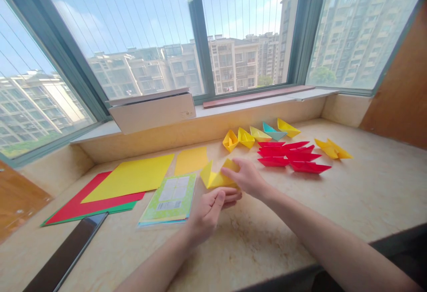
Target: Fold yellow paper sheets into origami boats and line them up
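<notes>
A folded yellow paper boat [218, 176] sits just above the stone counter, held between both hands. My left hand [208, 212] grips its near edge from below, and my right hand [247, 178] presses its fingers onto the top right fold. Beyond my right hand lies a group of red paper boats [287, 154]. Behind them stand several yellow boats [237, 138] and a teal boat [271, 131]. Left of my hands lie a loose yellow sheet [191, 160] and a packet of origami paper [168, 200].
Large yellow, red and green sheets [131, 178] overlap at the left. A dark tablet [66, 254] lies near the front edge. Another yellow boat [332, 148] sits at the right. A cardboard box [153, 111] rests on the window ledge [253, 105] behind the counter.
</notes>
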Tool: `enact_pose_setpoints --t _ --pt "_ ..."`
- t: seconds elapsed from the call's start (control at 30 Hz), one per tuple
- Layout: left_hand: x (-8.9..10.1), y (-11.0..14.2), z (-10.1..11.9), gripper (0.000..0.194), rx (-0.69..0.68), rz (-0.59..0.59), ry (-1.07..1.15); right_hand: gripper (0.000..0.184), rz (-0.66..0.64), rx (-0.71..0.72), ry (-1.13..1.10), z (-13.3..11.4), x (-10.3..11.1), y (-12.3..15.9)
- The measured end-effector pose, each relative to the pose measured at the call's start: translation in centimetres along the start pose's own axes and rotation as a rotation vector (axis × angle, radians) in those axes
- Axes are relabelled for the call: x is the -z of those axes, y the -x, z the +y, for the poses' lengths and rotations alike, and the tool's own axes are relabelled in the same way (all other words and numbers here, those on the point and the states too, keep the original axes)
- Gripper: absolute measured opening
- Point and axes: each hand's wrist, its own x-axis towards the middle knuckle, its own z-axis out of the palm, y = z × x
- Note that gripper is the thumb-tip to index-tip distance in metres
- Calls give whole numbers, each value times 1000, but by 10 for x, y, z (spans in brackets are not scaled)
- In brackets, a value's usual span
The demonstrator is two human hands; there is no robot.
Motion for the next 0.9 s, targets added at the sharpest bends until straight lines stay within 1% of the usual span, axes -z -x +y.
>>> enact_pose_setpoints --t 0.03,0.1,0.17,0.23,0.3,0.33,0.37,0.4,0.47,0.5,0.53,0.57,0.63,0.7,0.77,0.9 --pt "-4 2 1 49 -23 -5 14 31 -4 12 21 1 -1 1" --pt "-7 5 5 49 -73 33 22 33 -25 35 56 3 -3 2" --pt "-4 5 8 51 -107 103 -17 33 1 67 89 4 -3 3" --pt "8 2 11 52 -131 232 -63 31 74 105 127 5 -3 3" --pt "22 -3 12 51 -158 437 -74 28 150 143 129 6 -1 2" --pt "29 -6 13 51 -152 519 -62 27 184 170 116 6 0 2" --pt "34 -9 13 52 -117 564 -33 25 213 203 96 7 1 2" --pt "38 -11 14 54 -48 552 -3 24 236 243 77 6 2 2" --pt "39 -14 14 60 108 468 83 23 250 336 65 5 4 4" --pt "37 -14 14 64 165 410 138 23 230 389 74 5 5 6" --pt "34 -14 14 65 193 361 195 23 192 446 89 4 5 7" --pt "31 -14 13 64 190 324 245 21 141 503 106 3 6 9" --pt "25 -14 12 53 130 286 303 17 44 602 127 3 6 12" --pt "21 -14 12 42 67 277 317 14 11 649 132 4 5 13" --pt "20 -13 11 35 25 261 333 13 27 645 143 7 5 13" --pt "20 -12 10 36 -16 189 316 12 84 546 154 10 3 11"
